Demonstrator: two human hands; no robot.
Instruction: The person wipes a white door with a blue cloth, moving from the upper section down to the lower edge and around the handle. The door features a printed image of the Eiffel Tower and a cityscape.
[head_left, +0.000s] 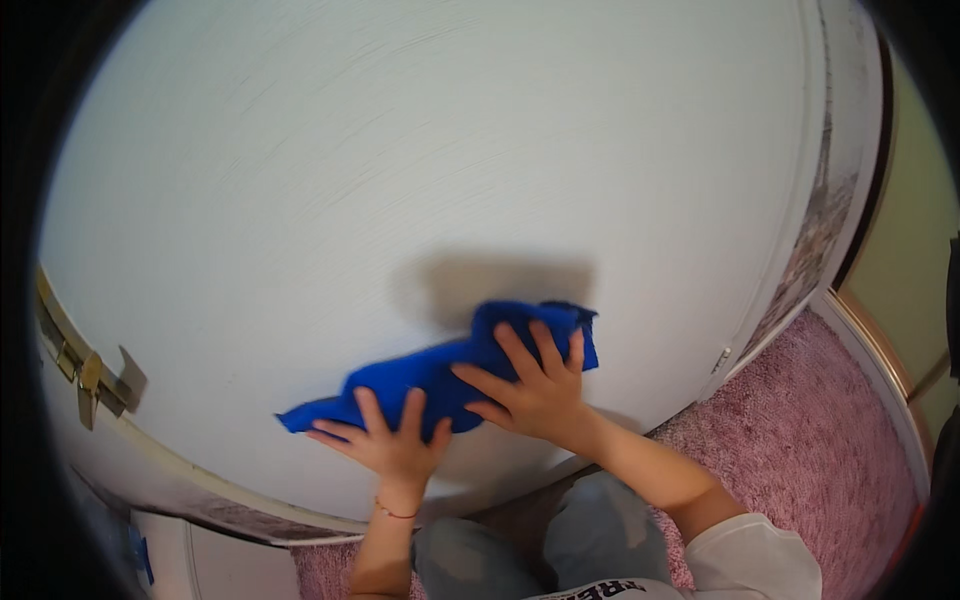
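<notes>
A blue cloth (420, 375) lies bunched lengthwise against a broad white door (337, 225). My left hand (394, 446), with a thin red bracelet at its wrist, presses on the cloth's left part, fingers spread. Higher and to the right, my right hand (536, 382) rests on the cloth's other end, its fingers also apart. Neither hand grips the cloth; both hold it flat to the surface. Shadows of the hands and cloth fall on the white surface above and below them.
A brass-coloured door handle and latch (90, 375) sit at the left edge. Pink carpet (810, 420) covers the floor. A hinge (721, 361) shows at the lower right, beside a wall with a printed picture (814, 232). A white cabinet (217, 562) stands at the lower left.
</notes>
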